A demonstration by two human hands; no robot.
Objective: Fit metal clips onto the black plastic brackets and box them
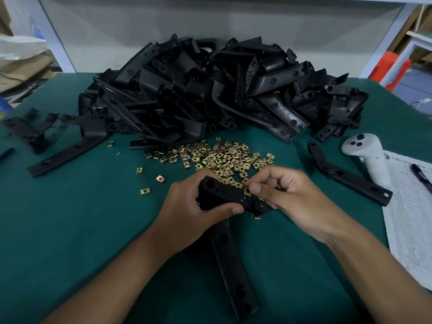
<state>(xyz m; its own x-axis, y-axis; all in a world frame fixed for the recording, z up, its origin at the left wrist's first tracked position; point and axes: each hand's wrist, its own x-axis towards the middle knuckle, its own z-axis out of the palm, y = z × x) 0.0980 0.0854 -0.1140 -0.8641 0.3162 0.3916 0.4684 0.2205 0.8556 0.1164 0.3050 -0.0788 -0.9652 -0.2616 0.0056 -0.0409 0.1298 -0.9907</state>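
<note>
My left hand [194, 206] grips the upper end of a long black plastic bracket [231, 267], whose lower arm runs down toward me over the green table [81, 218]. My right hand [287, 195] pinches a small brass-coloured metal clip [247, 191] against the bracket's top edge. Another clip [257, 216] shows under the bracket's right tip. A loose heap of metal clips [217, 157] lies just beyond my hands. A big pile of black brackets [210, 90] fills the back of the table.
Single brackets lie at the left [67, 150] and right [350, 178]. A white handheld controller [364, 153] rests at the right beside paper sheets [411, 218] with a pen [420, 176]. A few stray clips [145, 191] sit left of my hands.
</note>
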